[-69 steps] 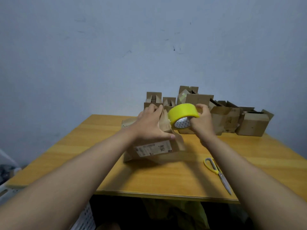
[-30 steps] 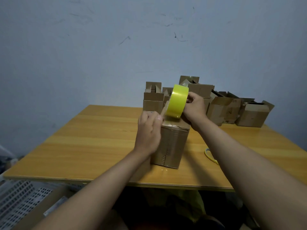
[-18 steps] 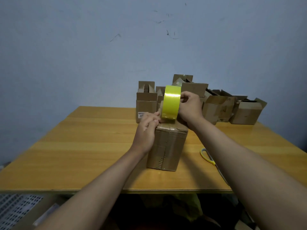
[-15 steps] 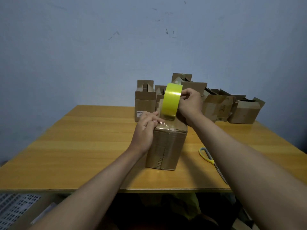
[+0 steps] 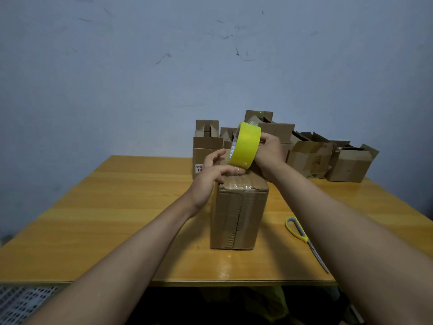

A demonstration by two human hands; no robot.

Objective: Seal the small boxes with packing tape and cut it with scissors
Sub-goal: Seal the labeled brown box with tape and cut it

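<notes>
On the wooden table (image 5: 131,207), box (image 5: 236,216) upright; right hand (image 5: 269,152) grips tape roll (image 5: 246,147), left hand (image 5: 210,177) fingers flat pressing tape; far label unreadable

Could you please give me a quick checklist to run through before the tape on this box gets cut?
1. Box standing steady on the table: ok.
2. Tape laid along the box's top seam: ok; a glossy strip shows on the near part of the top.
3. Left hand pressing the strip down: ok; its fingers lie on the box top.
4. Right hand has a grip on the tape roll: ok; the roll is held just above the far end.
5. Scissors within reach: ok; they lie untouched on the table, right of the box.
6. Tape reaching over the far edge: cannot tell.
</notes>
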